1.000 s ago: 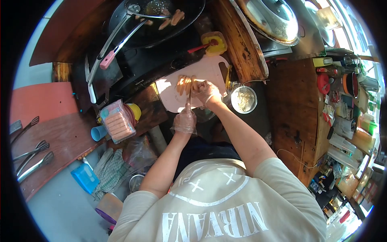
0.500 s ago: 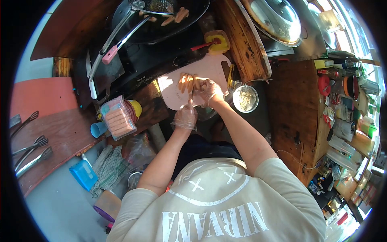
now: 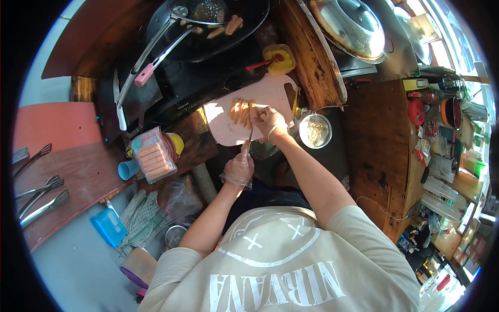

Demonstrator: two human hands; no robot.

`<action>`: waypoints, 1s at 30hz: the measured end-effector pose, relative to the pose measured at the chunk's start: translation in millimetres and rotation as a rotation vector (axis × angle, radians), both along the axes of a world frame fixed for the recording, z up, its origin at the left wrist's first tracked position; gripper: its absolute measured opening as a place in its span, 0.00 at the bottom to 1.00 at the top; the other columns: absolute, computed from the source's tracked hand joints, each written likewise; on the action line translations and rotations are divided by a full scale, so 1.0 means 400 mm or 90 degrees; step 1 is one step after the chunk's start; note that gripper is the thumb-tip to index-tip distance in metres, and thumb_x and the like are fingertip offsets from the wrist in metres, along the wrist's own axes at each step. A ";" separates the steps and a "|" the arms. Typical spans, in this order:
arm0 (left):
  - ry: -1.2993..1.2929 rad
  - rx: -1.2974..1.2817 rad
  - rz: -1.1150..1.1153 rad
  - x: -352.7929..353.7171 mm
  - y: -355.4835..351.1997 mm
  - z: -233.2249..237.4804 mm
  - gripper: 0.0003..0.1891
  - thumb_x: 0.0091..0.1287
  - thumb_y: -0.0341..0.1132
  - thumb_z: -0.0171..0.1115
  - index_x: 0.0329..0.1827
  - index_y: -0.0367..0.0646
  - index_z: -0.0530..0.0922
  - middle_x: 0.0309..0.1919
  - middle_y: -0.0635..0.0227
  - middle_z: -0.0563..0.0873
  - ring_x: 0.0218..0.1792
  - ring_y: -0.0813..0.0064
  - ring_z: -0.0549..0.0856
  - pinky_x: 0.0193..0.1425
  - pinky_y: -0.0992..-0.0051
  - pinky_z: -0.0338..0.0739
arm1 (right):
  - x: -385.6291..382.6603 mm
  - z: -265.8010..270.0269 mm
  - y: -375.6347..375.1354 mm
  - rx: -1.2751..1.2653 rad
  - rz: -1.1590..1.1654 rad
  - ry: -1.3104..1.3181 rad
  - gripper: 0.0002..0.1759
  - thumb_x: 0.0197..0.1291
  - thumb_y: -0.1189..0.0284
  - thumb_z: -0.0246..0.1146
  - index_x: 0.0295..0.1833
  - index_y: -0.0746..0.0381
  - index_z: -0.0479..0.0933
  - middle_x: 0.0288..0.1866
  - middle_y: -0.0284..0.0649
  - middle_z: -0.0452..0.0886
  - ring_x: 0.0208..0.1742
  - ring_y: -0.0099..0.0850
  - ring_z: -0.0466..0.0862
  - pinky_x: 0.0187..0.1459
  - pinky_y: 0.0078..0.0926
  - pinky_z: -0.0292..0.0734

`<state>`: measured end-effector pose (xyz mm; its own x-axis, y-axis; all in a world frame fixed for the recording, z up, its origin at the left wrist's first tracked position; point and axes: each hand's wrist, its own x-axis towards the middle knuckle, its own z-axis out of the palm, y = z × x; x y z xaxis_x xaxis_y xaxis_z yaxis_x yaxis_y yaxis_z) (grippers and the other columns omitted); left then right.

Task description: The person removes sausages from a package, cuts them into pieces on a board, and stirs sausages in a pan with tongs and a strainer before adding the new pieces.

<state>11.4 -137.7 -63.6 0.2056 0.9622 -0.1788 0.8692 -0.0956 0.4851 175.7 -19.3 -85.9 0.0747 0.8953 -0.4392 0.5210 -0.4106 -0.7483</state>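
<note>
My left hand (image 3: 239, 169), in a clear plastic glove, is wrapped around the handle of a knife (image 3: 250, 137). The blade points up over the near edge of a pink cutting board (image 3: 223, 132). On the board lie several sausages (image 3: 239, 113) side by side, partly in bright sunlight. My right hand (image 3: 271, 124), gloved too, pinches a sausage at the right end of the row, its fingers curled and covering part of it.
A black wok (image 3: 208, 46) with frying sausages and a strainer (image 3: 209, 11) stands beyond the board. Nearby are a yellow sauce tub (image 3: 285, 61), a white bowl (image 3: 315, 131) right, packed sausages (image 3: 156, 158) left, and a second knife (image 3: 118, 99) by the stove.
My left hand has drawn the knife back toward my body, away from the sausages. My right hand stays at the right end of the row.
</note>
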 end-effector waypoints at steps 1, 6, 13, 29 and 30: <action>-0.002 0.002 0.001 0.001 0.008 -0.005 0.32 0.67 0.33 0.56 0.76 0.48 0.63 0.31 0.50 0.87 0.28 0.47 0.87 0.34 0.50 0.83 | 0.002 -0.008 -0.001 0.018 0.007 -0.010 0.22 0.55 0.59 0.74 0.48 0.62 0.80 0.43 0.47 0.86 0.45 0.41 0.87 0.48 0.34 0.82; 0.058 0.001 0.025 0.015 0.103 -0.040 0.32 0.67 0.35 0.57 0.75 0.44 0.63 0.31 0.50 0.87 0.28 0.48 0.87 0.33 0.51 0.83 | 0.000 0.074 0.001 -0.040 -0.018 -0.037 0.21 0.59 0.58 0.71 0.49 0.62 0.80 0.46 0.49 0.87 0.48 0.44 0.87 0.51 0.37 0.81; 0.028 -0.006 0.030 0.074 0.235 -0.033 0.37 0.66 0.34 0.58 0.79 0.41 0.55 0.46 0.46 0.87 0.34 0.51 0.90 0.38 0.55 0.85 | -0.001 -0.015 -0.041 0.039 -0.001 -0.027 0.19 0.62 0.63 0.67 0.54 0.62 0.79 0.48 0.49 0.87 0.50 0.45 0.87 0.53 0.38 0.80; 0.055 -0.119 0.019 0.094 0.244 -0.041 0.37 0.70 0.37 0.55 0.81 0.44 0.52 0.56 0.43 0.83 0.48 0.51 0.88 0.50 0.56 0.85 | 0.010 -0.005 -0.051 0.168 0.041 -0.011 0.22 0.61 0.70 0.67 0.61 0.61 0.77 0.52 0.49 0.85 0.54 0.46 0.85 0.56 0.35 0.80; 0.038 0.078 -0.002 0.087 0.239 -0.138 0.37 0.69 0.38 0.55 0.81 0.44 0.52 0.57 0.42 0.82 0.48 0.51 0.88 0.50 0.56 0.84 | 0.007 0.014 -0.046 0.134 0.030 0.004 0.23 0.61 0.70 0.67 0.61 0.61 0.77 0.52 0.49 0.85 0.54 0.46 0.85 0.56 0.35 0.80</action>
